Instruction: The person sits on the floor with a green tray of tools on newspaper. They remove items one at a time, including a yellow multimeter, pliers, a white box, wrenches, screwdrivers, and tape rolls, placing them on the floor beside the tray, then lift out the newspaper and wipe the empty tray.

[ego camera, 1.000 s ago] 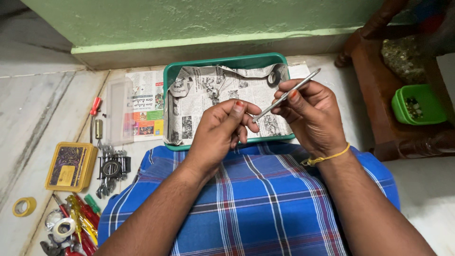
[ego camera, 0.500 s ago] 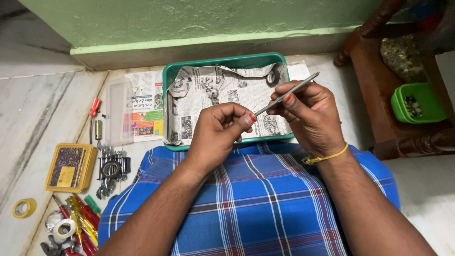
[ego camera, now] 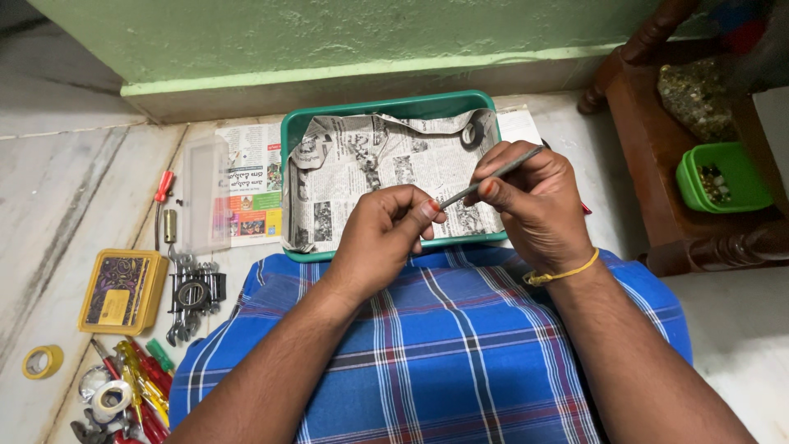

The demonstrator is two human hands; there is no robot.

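Observation:
My right hand grips a thin grey metal rod, a slim tool that slants up to the right. My left hand is closed with thumb and forefinger pinched at the rod's lower tip; whatever small piece it holds there is hidden by the fingers. Both hands hover over the near edge of a green tray lined with crumpled newspaper. A blue checked cloth covers my lap just below the hands.
Left of the tray lie a newspaper sheet, a clear plastic box lid, a red-handled tool, a yellow tin, a set of wrenches, screwdrivers and tape rolls. A wooden stool with a green bowl stands right.
The rod's upper end has dropped a little and the hands have shifted slightly; the left fingertips stay pinched at the rod's tip.

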